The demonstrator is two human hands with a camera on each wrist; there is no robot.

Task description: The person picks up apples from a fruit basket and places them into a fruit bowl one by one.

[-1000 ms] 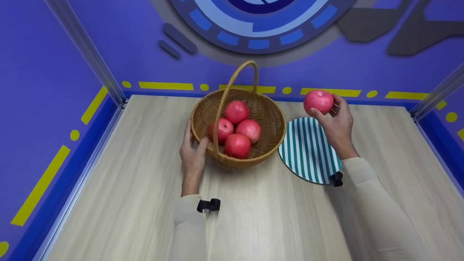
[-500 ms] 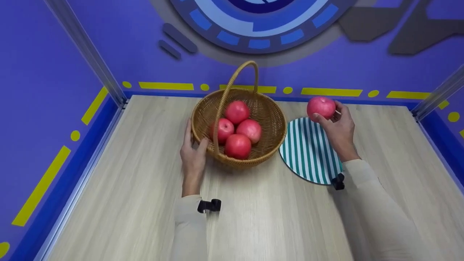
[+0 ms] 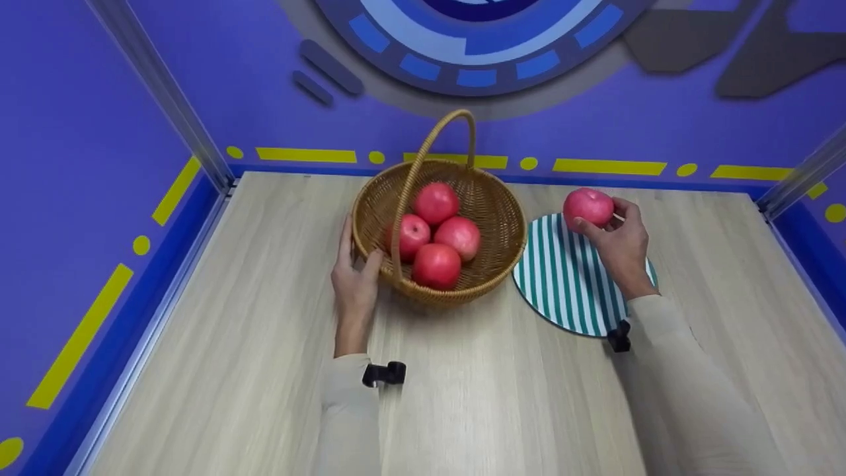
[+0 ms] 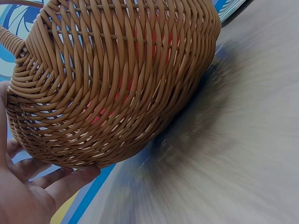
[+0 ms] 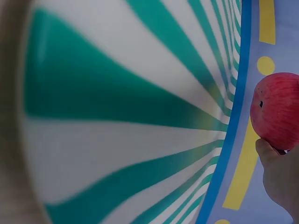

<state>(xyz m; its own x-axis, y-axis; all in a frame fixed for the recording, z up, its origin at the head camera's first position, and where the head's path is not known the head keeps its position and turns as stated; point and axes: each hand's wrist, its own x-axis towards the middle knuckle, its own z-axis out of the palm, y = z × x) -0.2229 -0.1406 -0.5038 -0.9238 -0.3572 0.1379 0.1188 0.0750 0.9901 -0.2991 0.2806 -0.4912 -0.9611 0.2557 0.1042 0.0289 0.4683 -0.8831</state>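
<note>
My right hand (image 3: 621,244) grips a red apple (image 3: 587,209) between thumb and fingers, above the far part of a round mat with green and white stripes (image 3: 562,291). In the right wrist view the same apple (image 5: 279,111) shows at the right edge, thumb against it. A brown wicker basket (image 3: 492,277) with a tall arched handle stands left of the mat, several red apples (image 3: 437,266) inside. My left hand (image 3: 357,284) holds the basket's left side, thumb over the rim. The left wrist view shows its fingers spread under the woven wall (image 4: 112,84).
The pale wooden table (image 3: 489,396) reaches back to a blue-purple wall (image 3: 231,99) with yellow dashes. A metal post (image 3: 172,99) rises at the back left corner. Black wrist mounts (image 3: 384,374) sit on both forearms.
My right hand has lowered the apple and brought it slightly right and nearer over the striped mat. The left hand keeps its hold on the basket, which has not visibly moved.
</note>
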